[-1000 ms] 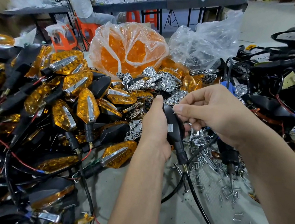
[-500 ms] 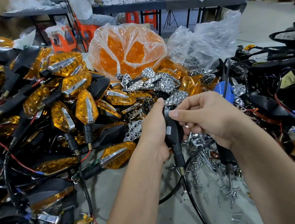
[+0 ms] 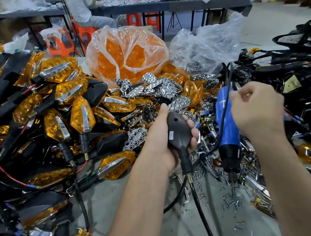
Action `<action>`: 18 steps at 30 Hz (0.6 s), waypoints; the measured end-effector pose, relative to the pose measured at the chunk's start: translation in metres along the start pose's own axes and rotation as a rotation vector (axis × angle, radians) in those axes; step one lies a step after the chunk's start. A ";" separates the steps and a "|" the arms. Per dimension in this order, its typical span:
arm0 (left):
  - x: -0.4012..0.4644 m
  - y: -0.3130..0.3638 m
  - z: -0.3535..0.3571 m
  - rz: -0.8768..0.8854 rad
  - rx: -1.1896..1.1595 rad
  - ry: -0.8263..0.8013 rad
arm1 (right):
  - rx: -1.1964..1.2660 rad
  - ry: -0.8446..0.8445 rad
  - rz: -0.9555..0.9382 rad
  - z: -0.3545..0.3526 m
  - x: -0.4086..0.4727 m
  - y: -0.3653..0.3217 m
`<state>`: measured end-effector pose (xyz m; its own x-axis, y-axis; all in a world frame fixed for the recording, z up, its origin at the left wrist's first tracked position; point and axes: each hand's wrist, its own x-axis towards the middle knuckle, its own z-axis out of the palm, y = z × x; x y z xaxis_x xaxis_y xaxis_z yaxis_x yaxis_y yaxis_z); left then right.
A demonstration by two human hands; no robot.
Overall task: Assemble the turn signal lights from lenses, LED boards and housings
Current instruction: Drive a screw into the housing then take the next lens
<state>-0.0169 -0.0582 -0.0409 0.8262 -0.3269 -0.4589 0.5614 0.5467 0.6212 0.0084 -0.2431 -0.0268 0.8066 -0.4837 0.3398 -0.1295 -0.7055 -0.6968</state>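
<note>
Black housing (image 3: 178,132) with stalk, left hand (image 3: 160,137) gripping

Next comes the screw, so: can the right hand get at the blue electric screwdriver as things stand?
Probably yes. The right hand is beside the blue electric screwdriver, which stands exposed above the screws with nothing over its body; only its black cord runs along it.

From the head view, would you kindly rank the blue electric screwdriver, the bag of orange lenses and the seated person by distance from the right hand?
1. Blue electric screwdriver: just left of the right hand.
2. Bag of orange lenses: behind, to the left.
3. Seated person: far back left, at a table.
</note>
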 end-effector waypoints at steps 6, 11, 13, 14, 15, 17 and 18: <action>0.004 -0.003 0.001 0.034 0.056 -0.036 | -0.270 -0.290 0.133 -0.008 0.009 0.024; 0.004 -0.003 0.001 0.024 0.065 -0.033 | -0.477 -0.385 0.063 -0.001 0.004 0.013; 0.004 -0.003 0.002 0.018 0.054 -0.028 | -0.584 -0.400 0.021 0.004 -0.004 0.009; 0.004 -0.003 0.003 0.016 0.051 -0.022 | -0.611 -0.397 0.004 0.007 -0.008 0.007; 0.004 -0.003 0.003 0.014 0.050 -0.016 | -0.607 -0.378 -0.002 0.009 -0.011 0.007; 0.004 -0.003 0.003 0.012 0.047 -0.008 | -0.513 -0.347 0.032 0.010 -0.010 0.009; 0.004 -0.003 0.003 0.010 0.043 -0.005 | -0.451 -0.356 0.058 0.008 -0.007 0.011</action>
<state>-0.0150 -0.0638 -0.0430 0.8318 -0.3257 -0.4495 0.5547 0.5165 0.6523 0.0061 -0.2431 -0.0414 0.9251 -0.3792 0.0213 -0.3495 -0.8718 -0.3432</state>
